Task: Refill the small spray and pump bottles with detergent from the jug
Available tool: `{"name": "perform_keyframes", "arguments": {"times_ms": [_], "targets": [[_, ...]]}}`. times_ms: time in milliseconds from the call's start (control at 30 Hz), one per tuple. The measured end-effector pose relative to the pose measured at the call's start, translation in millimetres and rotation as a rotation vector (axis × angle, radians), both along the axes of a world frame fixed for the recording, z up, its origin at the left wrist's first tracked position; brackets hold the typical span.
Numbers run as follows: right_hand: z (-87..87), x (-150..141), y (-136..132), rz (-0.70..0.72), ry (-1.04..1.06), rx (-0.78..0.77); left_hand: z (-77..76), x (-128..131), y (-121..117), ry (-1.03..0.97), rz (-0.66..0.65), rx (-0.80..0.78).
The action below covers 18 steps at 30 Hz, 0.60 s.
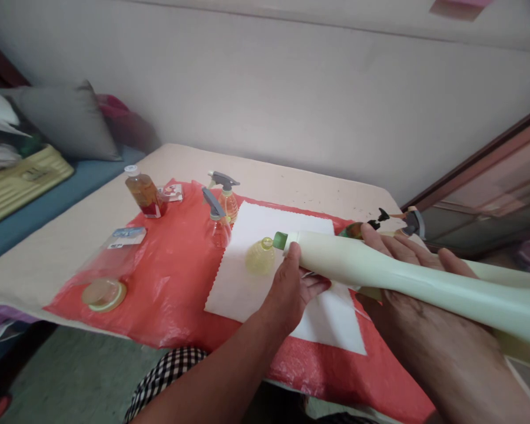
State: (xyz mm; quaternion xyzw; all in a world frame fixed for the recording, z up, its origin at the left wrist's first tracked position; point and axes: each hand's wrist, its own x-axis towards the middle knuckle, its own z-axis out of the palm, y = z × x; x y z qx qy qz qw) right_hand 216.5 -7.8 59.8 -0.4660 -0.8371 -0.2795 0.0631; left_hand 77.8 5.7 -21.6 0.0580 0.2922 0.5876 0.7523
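A large pale green jug (397, 277) is tilted nearly level, its green spout (280, 240) pointing left. My left hand (291, 288) supports its neck, thumb up against the collar and fingers underneath. Farther back, my right hand (437, 318) is wrapped round the jug's body, its fingertips showing over the far side. The spout meets or nearly meets the mouth of a small clear yellow bottle (260, 258); whether they touch, I cannot tell. That bottle is on a white cloth (287, 215) with a zigzag edge. No stream of liquid is visible.
Red plastic sheeting (168, 277) covers part of the table. On it are two trigger spray bottles (219, 232) (228, 200), an amber bottle (143, 191), a clear packet (123, 238) and a round lidded tub (103, 294). Behind the jug stands a dark-topped bottle (353, 229).
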Motion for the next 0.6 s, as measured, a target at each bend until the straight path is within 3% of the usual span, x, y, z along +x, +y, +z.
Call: {"name": "perform_keyframes", "arguments": {"times_ms": [600], "targets": [[-10.6, 13, 11, 0.068, -0.014, 0.053, -1.8, -2, -1, 0.069, -0.026, -0.015]]}}
